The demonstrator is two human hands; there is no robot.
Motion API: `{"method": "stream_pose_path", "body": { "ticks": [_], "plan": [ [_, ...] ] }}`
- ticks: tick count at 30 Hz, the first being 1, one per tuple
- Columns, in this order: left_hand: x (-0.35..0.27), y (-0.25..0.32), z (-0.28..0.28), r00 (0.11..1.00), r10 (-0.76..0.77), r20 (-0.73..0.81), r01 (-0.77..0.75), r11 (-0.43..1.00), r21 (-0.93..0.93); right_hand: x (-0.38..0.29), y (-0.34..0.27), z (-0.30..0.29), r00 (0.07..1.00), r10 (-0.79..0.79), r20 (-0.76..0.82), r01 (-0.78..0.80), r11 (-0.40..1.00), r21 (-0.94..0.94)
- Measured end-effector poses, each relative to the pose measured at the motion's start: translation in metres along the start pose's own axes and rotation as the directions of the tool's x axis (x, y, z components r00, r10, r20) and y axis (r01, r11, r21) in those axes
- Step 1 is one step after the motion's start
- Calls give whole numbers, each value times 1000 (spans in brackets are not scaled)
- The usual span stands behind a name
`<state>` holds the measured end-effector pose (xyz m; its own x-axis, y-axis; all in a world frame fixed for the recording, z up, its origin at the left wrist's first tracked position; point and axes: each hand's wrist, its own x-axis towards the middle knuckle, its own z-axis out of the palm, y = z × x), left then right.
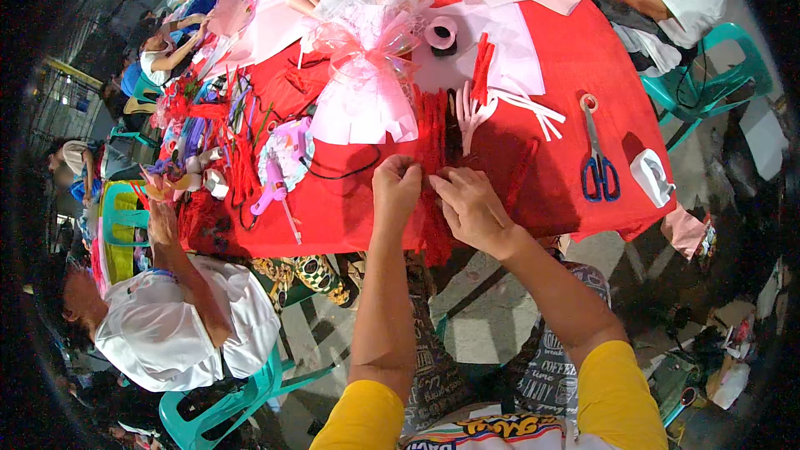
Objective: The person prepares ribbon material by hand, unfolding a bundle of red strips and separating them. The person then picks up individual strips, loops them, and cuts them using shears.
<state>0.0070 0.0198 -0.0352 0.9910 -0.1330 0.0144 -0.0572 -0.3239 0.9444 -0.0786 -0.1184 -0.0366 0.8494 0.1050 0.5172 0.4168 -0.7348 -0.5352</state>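
Observation:
My left hand (398, 182) is curled with thumb and fingertips together at the left side of a bundle of red fuzzy stems (432, 119), near the table's front edge. From the right, my right hand (473, 207) reaches the same bundle, its fingers partly bent. Whether either hand grips a stem cannot be told. Beyond them stands a bouquet wrapped in pink and white paper with a sheer pink bow (369, 59). White and pale pink stems (478, 109) lie right of the bundle, with short red ones (482, 69) above them.
Blue-handled scissors (600, 169) and a white tape dispenser (651, 178) lie at the right on the red tablecloth (562, 137). Pink glue guns (272, 187) with a black cord lie left. A ribbon roll (441, 34) sits on pink paper. A co-worker (181, 319) sits close at the left, another at upper right.

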Motion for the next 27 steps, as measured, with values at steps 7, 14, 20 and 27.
{"method": "stream_pose_path", "body": {
  "ticks": [7,14,20,27],
  "plan": [
    [-1,0,-4,986,161,-36,-156,981,112,4,1,8,998,35,46,-27,987,-156],
    [4,0,-24,992,93,-85,-118,929,-350,4,2,15,994,74,77,-57,978,-201],
    [-3,13,-29,993,59,-106,-111,792,-600,5,0,11,997,74,-6,-74,988,-134],
    [-9,9,-32,992,62,107,-25,948,-318,16,32,-10,899,361,-248,-112,736,667]
  ]
}}
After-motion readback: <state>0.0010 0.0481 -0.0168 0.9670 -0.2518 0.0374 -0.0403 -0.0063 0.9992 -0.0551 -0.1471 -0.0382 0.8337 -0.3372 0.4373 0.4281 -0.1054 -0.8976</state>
